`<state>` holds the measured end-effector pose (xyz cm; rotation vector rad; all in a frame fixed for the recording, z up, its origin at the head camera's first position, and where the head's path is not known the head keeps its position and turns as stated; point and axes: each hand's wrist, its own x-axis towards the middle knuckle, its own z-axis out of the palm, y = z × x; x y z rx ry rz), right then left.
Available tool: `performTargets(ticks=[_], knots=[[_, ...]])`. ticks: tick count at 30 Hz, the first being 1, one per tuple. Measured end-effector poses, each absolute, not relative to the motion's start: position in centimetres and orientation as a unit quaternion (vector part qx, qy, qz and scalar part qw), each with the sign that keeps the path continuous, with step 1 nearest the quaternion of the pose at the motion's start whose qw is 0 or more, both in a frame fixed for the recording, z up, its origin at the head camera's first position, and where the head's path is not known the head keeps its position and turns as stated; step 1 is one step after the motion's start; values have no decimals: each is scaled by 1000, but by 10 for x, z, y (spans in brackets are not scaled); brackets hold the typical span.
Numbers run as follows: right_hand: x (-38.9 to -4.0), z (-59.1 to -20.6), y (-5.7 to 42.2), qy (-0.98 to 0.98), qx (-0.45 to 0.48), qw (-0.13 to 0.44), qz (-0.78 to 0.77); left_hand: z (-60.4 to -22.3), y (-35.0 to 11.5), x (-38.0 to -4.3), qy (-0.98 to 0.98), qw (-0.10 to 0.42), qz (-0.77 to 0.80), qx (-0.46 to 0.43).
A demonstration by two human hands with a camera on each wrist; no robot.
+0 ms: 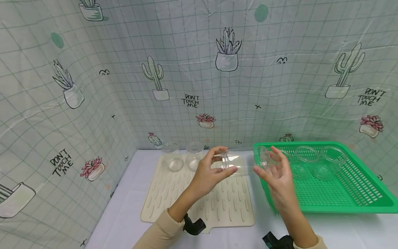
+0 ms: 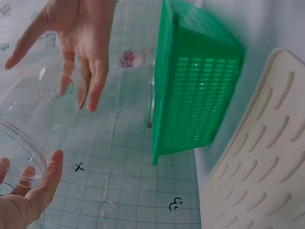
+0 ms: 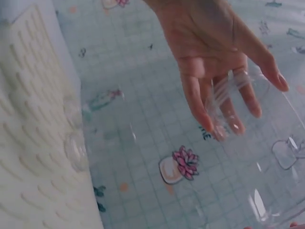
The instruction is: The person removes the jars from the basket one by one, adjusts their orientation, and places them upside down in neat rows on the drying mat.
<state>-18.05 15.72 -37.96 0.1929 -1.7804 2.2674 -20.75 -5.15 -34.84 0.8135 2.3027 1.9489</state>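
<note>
My left hand [image 1: 212, 166] grips a clear jar [image 1: 236, 165] lying sideways in the air, thumb and fingers around its ringed rim end. The jar's other end points to the right; in the left wrist view its ridged rim [image 2: 24, 145] crosses the fingers. Facing it, my right hand [image 1: 277, 178] holds a clear round piece [image 1: 264, 158] between thumb and spread fingertips. In the right wrist view the fingers show through this ridged clear piece [image 3: 224, 98]; I cannot tell whether it is a lid or another jar.
Below the left hand lies a cream ridged mat [image 1: 174, 204], two clear jars [image 1: 171, 160] standing on its back left. A green slatted basket [image 1: 329, 209] on the right holds several clear jars [image 1: 334, 155]. Behind hangs a cactus-print cloth [image 1: 258, 86].
</note>
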Motion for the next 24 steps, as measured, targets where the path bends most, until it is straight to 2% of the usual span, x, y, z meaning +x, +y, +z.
performTargets(ticks=[4, 14, 24], knots=[[-181, -384, 148, -525, 56, 90, 844, -347, -51, -207, 733, 3, 627, 262], [-186, -403, 129, -341, 91, 67, 933, -347, -52, -208, 725, 8, 631, 277], [-181, -403, 114, -241, 52, 55, 968, -375, -51, -225, 705, 2, 639, 308]])
